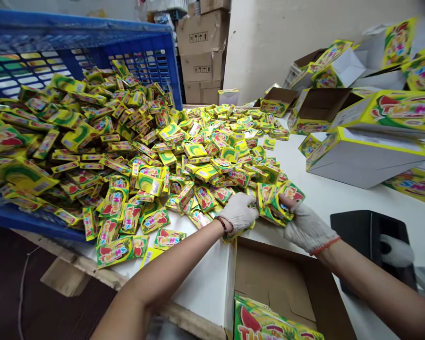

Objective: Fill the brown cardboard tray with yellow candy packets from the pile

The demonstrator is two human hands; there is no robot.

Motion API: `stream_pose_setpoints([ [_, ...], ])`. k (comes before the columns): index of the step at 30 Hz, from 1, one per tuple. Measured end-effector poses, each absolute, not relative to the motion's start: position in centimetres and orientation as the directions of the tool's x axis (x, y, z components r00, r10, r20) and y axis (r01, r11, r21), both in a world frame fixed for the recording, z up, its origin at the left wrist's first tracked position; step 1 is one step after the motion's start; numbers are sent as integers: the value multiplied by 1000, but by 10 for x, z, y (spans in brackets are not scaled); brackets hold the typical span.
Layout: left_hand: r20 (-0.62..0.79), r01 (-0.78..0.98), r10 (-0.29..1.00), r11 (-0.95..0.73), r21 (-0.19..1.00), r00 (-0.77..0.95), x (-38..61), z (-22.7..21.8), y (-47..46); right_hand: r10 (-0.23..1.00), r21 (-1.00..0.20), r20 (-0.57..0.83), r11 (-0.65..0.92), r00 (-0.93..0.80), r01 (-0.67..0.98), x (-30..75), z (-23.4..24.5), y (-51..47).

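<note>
Yellow-green packs [273, 204], red watermelon print, bunched in gloved right hand [307, 226]

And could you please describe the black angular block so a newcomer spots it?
On the white tabletop, look right of the white-gloved right hand. There, the black angular block carries a whitish rounded piece, unlike the yellow printed boxes behind.

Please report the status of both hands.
Right hand gripping small packs. Left hand by loose pile, grip unclear. Open carton nearer the body; no obstruction visible.
</note>
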State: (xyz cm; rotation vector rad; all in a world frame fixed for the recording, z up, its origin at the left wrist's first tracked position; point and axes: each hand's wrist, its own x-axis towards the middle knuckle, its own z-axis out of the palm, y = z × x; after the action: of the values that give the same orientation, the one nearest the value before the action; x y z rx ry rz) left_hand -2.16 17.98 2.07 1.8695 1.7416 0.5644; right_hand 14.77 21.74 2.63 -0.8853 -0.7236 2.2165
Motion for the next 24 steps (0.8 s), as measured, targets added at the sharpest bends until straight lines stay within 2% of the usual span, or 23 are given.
stream_pose_setpoints([
  [4, -81, 853, 996, 14, 521, 33, -15, 18, 173, 734, -700, -391, -629, -555, -339, 148, 18, 221],
  [7, -98, 873, 995, 51, 485, -4, -16, 15, 166, 777, -738, -388, -584, -496, -338, 158, 20, 227],
  [11, -73, 829, 996, 90, 553, -59, -21, 18, 167, 815, -739, -421, -563, -397, -372, 170, 26, 222],
  [16, -54, 779, 998, 52, 625, -23, -20, 40, 179, 803, -725, -329, -552, -496, -412, 158, 38, 203],
  [19, -66, 806, 997, 64, 588, -31, -20, 43, 178, 760, -680, -395, -620, -517, -392, 153, 42, 204],
  [24, -201, 844, 979, 128, 520, -24, -23, 20, 167, 675, -570, -575, -736, -462, -365, 159, 29, 213],
])
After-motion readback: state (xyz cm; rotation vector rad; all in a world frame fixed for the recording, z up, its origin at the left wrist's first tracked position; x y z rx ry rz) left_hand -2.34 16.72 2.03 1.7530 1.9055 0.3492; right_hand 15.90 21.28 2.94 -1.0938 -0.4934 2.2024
